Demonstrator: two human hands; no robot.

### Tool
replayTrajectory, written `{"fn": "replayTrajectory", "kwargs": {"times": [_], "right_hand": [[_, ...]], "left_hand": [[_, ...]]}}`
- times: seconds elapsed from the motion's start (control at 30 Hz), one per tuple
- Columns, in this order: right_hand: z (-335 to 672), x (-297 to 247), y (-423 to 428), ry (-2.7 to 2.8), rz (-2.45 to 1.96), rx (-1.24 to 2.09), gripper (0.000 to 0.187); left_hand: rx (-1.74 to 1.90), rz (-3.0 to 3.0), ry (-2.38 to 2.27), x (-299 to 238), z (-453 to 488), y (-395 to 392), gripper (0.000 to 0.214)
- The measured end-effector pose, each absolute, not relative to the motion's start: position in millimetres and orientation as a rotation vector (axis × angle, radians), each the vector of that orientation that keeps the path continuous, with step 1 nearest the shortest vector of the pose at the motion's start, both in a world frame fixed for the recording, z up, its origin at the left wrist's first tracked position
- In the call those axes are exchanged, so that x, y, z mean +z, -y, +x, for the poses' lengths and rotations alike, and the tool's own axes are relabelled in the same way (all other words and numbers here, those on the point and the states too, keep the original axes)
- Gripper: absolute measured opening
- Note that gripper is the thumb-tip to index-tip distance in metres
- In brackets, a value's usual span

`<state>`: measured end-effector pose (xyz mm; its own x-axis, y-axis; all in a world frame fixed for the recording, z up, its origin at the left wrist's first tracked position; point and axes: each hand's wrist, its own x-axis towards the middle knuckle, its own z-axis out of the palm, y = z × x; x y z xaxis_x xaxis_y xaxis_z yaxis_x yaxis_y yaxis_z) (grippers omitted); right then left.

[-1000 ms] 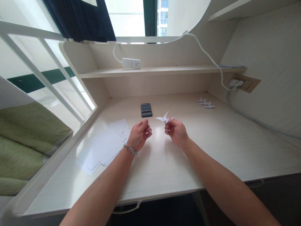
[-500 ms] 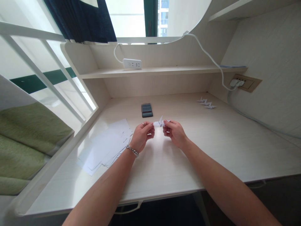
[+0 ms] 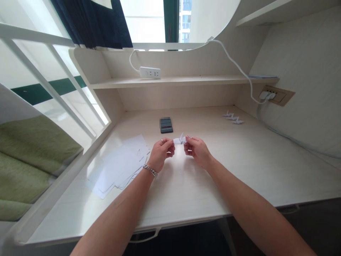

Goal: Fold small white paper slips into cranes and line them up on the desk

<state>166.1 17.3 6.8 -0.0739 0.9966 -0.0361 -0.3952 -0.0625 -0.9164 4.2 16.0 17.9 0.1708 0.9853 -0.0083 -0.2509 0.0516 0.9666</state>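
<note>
Between my two hands, just above the desk, is a small white folded paper crane [image 3: 180, 140] with a pointed part sticking up. My left hand [image 3: 161, 152], with a ring and a chain bracelet, pinches its left end between thumb and fingers. On the other side my right hand [image 3: 196, 149] grips its right end in the same way; the fingertips partly hide that end. Several finished paper cranes [image 3: 232, 117] stand in a row at the back right of the desk.
Loose white sheets [image 3: 119, 163] and thin paper scraps lie left of my hands. A dark phone-like object [image 3: 166, 125] rests beyond them. On the shelf [image 3: 186, 81] stands a white power strip [image 3: 150, 72]; a white cable runs to the wall socket [image 3: 278, 95].
Both hands keep their hold on the paper crane in almost the same place. The crane's upright point looks slightly shifted and lower; otherwise the view has barely moved.
</note>
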Motion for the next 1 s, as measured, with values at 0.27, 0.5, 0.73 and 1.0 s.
{"fn": "replayTrajectory", "kwargs": {"times": [0.27, 0.5, 0.73, 1.0], "right_hand": [[175, 1, -25, 1.044, -1.104, 1.036, 0.04], [163, 2, -11, 1.515, -1.194, 0.479, 0.023], [166, 1, -15, 1.507, -1.287, 0.433, 0.022], [180, 0, -21, 1.396, -1.365, 0.366, 0.023]], "left_hand": [[1.191, 0.996, -0.981, 16, 2, -19, 0.028], [1.148, 1.003, -0.996, 12, 4, -19, 0.029], [1.071, 1.097, -0.989, 9, 3, -19, 0.032], [1.111, 1.166, -1.085, 12, -2, -22, 0.025]]}}
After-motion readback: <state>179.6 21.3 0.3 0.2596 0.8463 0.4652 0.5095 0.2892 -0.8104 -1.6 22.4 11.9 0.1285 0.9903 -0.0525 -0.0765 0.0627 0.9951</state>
